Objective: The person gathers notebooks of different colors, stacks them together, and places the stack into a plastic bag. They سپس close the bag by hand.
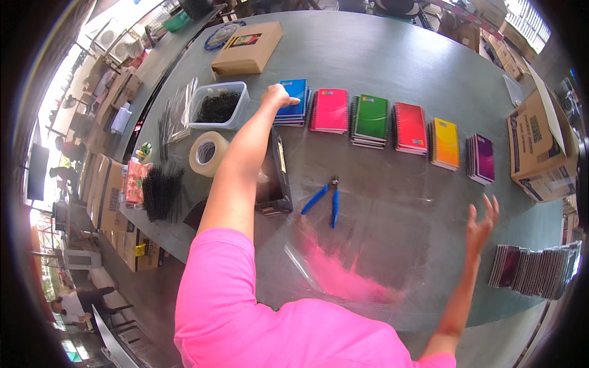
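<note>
My left hand (276, 97) reaches out to a stack of blue spiral notebooks (294, 110). Its thumb presses on the top cover, and its other fingers are curled by the stack's left edge. Beside it, running rightward in a row, stand stacks of pink (331, 110), green (370, 118), red (410, 127), yellow (445, 143) and purple (483, 158) notebooks. My right hand (483, 224) hangs with fingers apart, holding nothing, below the purple stack. Blue-handled cutting pliers (335, 196) lie spread on the table, just above a clear plastic sheet (297, 265).
At left are a clear tub (246, 101) of black bits, a tape roll (210, 153), black coils (164, 193) and a black tray (279, 205). Cardboard boxes stand at the back (261, 52) and right (534, 147). Bound notebooks (534, 271) are packed near the right edge.
</note>
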Demonstrator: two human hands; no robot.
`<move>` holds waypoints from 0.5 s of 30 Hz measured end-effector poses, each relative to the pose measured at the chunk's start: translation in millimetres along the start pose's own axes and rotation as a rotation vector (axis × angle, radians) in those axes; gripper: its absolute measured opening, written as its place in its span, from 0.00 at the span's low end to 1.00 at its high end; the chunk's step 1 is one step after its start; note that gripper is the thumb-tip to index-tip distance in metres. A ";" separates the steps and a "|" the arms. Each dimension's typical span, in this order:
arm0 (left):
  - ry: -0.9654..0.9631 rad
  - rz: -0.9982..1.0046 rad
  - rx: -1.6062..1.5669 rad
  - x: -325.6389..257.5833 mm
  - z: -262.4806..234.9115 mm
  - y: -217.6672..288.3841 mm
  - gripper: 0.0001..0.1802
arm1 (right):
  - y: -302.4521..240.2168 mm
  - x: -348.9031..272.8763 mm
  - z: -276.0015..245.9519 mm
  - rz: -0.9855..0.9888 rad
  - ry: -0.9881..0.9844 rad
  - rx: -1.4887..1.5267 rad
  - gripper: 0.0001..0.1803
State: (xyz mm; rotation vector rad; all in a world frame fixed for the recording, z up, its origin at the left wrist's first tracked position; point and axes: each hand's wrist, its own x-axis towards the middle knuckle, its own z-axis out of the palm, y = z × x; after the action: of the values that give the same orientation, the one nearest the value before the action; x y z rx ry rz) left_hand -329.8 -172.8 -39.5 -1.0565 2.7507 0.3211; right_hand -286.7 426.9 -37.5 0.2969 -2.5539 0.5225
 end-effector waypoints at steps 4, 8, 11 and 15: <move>-0.029 -0.080 -0.102 24.1 2.3 -49.2 0.49 | -154.5 40.3 75.1 -0.230 -0.081 0.351 0.21; 0.042 0.157 -0.373 2.1 -22.4 -34.1 0.42 | -254.3 37.6 114.1 -0.317 -0.329 0.691 0.23; -0.203 0.395 -0.746 -49.4 -51.8 9.3 0.36 | -289.1 44.7 126.2 0.345 -0.411 1.372 0.24; -0.722 0.653 -0.860 -125.4 -37.7 66.1 0.37 | -257.2 54.2 140.0 0.731 -0.842 1.986 0.24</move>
State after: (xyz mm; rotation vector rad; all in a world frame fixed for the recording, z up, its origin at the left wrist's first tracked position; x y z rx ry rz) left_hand -285.9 -54.9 35.9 -0.0033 2.1483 1.6784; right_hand -315.8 130.5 -41.6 0.1606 -1.4819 3.5607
